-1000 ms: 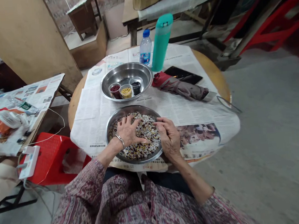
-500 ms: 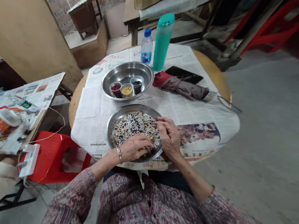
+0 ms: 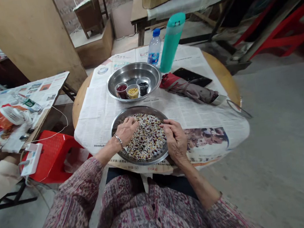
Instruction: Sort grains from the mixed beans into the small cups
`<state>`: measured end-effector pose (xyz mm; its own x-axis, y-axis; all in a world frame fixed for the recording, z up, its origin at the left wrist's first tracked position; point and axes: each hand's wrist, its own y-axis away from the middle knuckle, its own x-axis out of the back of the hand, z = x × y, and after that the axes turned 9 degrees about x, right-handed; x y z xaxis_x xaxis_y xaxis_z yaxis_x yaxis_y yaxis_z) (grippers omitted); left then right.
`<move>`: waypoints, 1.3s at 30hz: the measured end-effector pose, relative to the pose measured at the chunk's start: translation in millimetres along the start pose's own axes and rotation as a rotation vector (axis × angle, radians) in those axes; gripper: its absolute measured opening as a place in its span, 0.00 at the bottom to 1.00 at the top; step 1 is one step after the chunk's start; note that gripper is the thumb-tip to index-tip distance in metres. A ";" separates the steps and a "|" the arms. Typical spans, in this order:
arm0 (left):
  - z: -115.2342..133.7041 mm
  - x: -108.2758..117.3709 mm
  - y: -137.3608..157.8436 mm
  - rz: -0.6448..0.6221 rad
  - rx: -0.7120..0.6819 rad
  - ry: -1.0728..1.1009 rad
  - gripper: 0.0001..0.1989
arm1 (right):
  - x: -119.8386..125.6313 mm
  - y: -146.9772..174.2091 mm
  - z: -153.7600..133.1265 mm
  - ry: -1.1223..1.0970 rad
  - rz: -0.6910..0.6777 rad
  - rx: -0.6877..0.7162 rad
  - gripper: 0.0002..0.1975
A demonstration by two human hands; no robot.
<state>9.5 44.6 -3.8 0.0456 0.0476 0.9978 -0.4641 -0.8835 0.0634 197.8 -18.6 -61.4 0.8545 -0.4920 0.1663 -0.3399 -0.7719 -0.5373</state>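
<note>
In front of me a shallow metal basin holds a layer of mixed white, dark red, yellow and black grains and beans. My left hand, a bracelet on its wrist, lies palm down at the basin's left side, fingers bent but loose over the grains; its fingertips are partly hidden. At the right rim is my right hand, its thumb and fingers apart and reaching a little over the edge. Behind, a second metal basin contains cups of red beans, yellow beans and black beans.
Newspaper covers the round table. Towards its back stand a water bottle and a teal bottle. A folded umbrella and a dark flat tablet-like object lie on the right. A red stool bearing a power strip is at left.
My left hand has moved from the near side of the basin up and to the left across the grains. The dark patch in the middle is now mixed over. My right hand stays at the rim.
</note>
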 end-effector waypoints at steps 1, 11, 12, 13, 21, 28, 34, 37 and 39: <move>-3.8 3.2 8.3 -0.006 0.026 0.013 0.14 | 0.1 0.2 0.1 0.002 0.000 0.000 0.15; 30.1 -2.3 50.1 -0.194 -0.179 0.256 0.20 | 0.7 3.1 3.4 0.027 -0.015 -0.004 0.15; 35.7 -6.5 43.5 -0.186 -0.192 0.265 0.16 | 0.6 3.2 3.5 0.029 -0.015 -0.006 0.15; 39.9 -10.3 35.0 -0.179 -0.182 0.262 0.14 | 0.5 3.2 3.6 0.029 -0.016 -0.005 0.15; 26.8 -8.4 -27.7 0.048 -0.031 0.301 0.15 | -0.2 1.2 0.6 0.017 0.001 0.001 0.14; 38.0 -6.7 -13.5 0.019 -0.215 0.177 0.35 | -0.4 0.9 -0.5 -0.020 0.010 -0.055 0.17; 43.3 -14.0 -29.9 -0.057 -0.271 0.171 0.12 | -0.8 2.0 0.1 -0.011 0.011 -0.051 0.17; 25.3 -3.0 -23.9 -0.046 -0.181 0.107 0.12 | -1.0 1.6 -0.1 -0.007 0.013 -0.052 0.17; 10.1 3.9 -12.9 0.013 -0.085 0.083 0.11 | -1.0 1.2 -0.1 -0.005 0.014 -0.049 0.17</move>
<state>24.6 51.5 -0.9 -0.0328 0.0785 0.9964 -0.5375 -0.8419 0.0486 196.5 -19.1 -62.2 0.8515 -0.5010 0.1547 -0.3705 -0.7837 -0.4986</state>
